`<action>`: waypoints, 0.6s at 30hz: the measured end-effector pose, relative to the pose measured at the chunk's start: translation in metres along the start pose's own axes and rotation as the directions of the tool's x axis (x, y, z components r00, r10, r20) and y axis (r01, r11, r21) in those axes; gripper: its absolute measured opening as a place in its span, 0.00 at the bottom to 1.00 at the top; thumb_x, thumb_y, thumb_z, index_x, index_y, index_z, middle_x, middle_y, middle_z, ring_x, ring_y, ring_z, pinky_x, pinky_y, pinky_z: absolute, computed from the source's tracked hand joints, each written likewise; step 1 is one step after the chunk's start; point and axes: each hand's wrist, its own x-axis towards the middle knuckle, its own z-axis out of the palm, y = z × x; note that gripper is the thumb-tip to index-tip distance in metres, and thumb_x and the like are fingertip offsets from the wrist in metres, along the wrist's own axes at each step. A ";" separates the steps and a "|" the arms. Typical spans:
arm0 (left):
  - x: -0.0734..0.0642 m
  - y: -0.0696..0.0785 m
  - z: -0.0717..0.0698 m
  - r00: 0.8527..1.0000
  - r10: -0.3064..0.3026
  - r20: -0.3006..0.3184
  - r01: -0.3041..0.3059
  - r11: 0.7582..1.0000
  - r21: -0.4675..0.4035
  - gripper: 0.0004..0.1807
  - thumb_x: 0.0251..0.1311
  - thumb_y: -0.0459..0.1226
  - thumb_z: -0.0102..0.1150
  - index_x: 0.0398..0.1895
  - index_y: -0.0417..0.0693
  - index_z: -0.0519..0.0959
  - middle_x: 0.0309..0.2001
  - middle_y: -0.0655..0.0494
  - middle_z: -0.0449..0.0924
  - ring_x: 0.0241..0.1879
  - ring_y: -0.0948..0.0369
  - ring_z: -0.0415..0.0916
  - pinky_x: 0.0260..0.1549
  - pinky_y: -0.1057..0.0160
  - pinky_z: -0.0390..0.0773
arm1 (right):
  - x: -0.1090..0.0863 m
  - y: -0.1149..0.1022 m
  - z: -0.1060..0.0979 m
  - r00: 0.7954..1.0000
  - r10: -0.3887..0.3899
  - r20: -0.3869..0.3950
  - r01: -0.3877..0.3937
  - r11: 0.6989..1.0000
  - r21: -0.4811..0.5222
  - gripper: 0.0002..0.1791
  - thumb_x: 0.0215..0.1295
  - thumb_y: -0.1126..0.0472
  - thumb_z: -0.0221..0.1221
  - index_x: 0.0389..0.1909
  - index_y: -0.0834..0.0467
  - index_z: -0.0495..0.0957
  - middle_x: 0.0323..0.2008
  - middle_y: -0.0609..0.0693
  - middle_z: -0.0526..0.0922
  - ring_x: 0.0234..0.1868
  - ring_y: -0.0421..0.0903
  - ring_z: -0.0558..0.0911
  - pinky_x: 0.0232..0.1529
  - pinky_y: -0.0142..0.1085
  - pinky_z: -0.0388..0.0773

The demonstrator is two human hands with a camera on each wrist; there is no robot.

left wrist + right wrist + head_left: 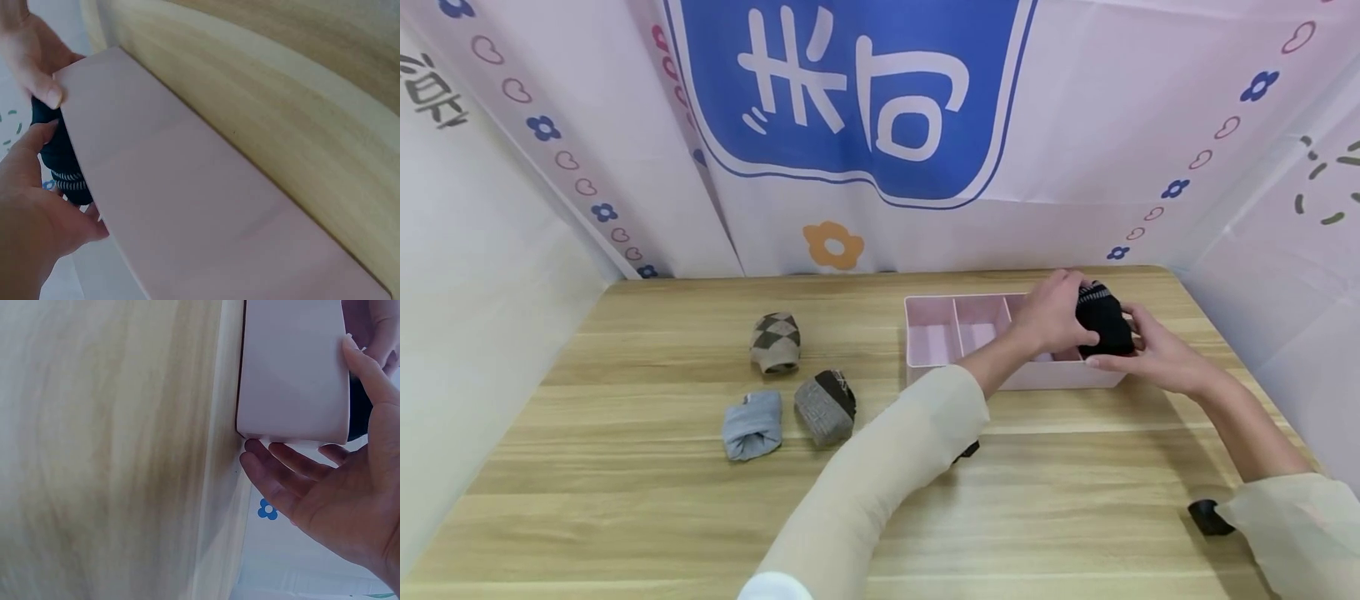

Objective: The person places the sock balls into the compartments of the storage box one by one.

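A rolled pair of black socks [1103, 321] with white stripes sits at the right end of the pink divided box [1015, 380], over its last compartment. My left hand [1056, 312] holds the socks from the left, its thumb on the near side and its fingers on the far side. Around the box's right end curves my right hand [1165, 354], thumb at the front rim and fingers along the end wall, as the right wrist view shows. In the left wrist view, the box's front wall [187, 181] hides the lower part of the socks.
On the left of the wooden table lie an argyle sock roll [776, 342], a grey and dark sock roll [826, 410] and a light blue-grey one [752, 427]. A dark item [967, 452] shows past the left sleeve; another black item [1210, 517] lies by the right sleeve.
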 end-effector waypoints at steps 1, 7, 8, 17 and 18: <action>0.000 0.001 0.001 1.000 0.001 0.010 -0.002 0.999 0.039 0.41 0.56 0.54 0.76 0.73 0.59 0.71 0.65 0.65 0.72 0.60 0.69 0.71 0.60 0.72 0.70 | 0.000 0.000 0.000 1.000 0.005 0.006 -0.005 1.000 0.002 0.50 0.73 0.61 0.63 0.80 0.67 0.38 0.70 0.76 0.59 0.63 0.67 0.74 0.46 0.22 0.74; 0.000 0.004 0.005 0.998 0.023 0.063 -0.035 0.981 0.189 0.41 0.59 0.56 0.73 0.74 0.63 0.69 0.67 0.69 0.71 0.65 0.68 0.67 0.62 0.64 0.69 | 0.000 -0.001 -0.001 1.000 0.023 0.007 -0.022 0.999 -0.034 0.54 0.72 0.59 0.64 0.82 0.65 0.33 0.70 0.79 0.57 0.66 0.76 0.68 0.45 0.21 0.72; -0.001 0.005 0.006 0.997 0.028 0.076 -0.043 0.978 0.206 0.40 0.60 0.56 0.72 0.75 0.64 0.69 0.66 0.69 0.71 0.65 0.68 0.67 0.62 0.63 0.69 | 0.000 -0.001 -0.001 1.000 0.023 0.007 -0.023 0.999 -0.038 0.54 0.72 0.59 0.64 0.82 0.64 0.33 0.70 0.79 0.57 0.66 0.75 0.68 0.45 0.22 0.73; 0.001 0.007 0.017 0.989 0.006 0.145 -0.038 0.975 0.221 0.26 0.61 0.55 0.71 0.62 0.65 0.79 0.58 0.71 0.78 0.59 0.70 0.70 0.65 0.52 0.68 | -0.001 0.001 -0.001 1.000 0.028 0.005 -0.027 0.997 -0.070 0.56 0.72 0.56 0.65 0.82 0.63 0.33 0.71 0.77 0.57 0.67 0.75 0.69 0.52 0.40 0.77; 0.001 0.007 0.017 0.990 0.006 0.142 -0.038 0.975 0.221 0.27 0.61 0.55 0.72 0.62 0.65 0.79 0.58 0.71 0.78 0.59 0.70 0.70 0.64 0.53 0.68 | -0.001 0.001 -0.001 1.000 0.027 0.006 -0.027 0.997 -0.067 0.56 0.72 0.56 0.65 0.82 0.63 0.33 0.71 0.78 0.57 0.67 0.75 0.68 0.53 0.40 0.77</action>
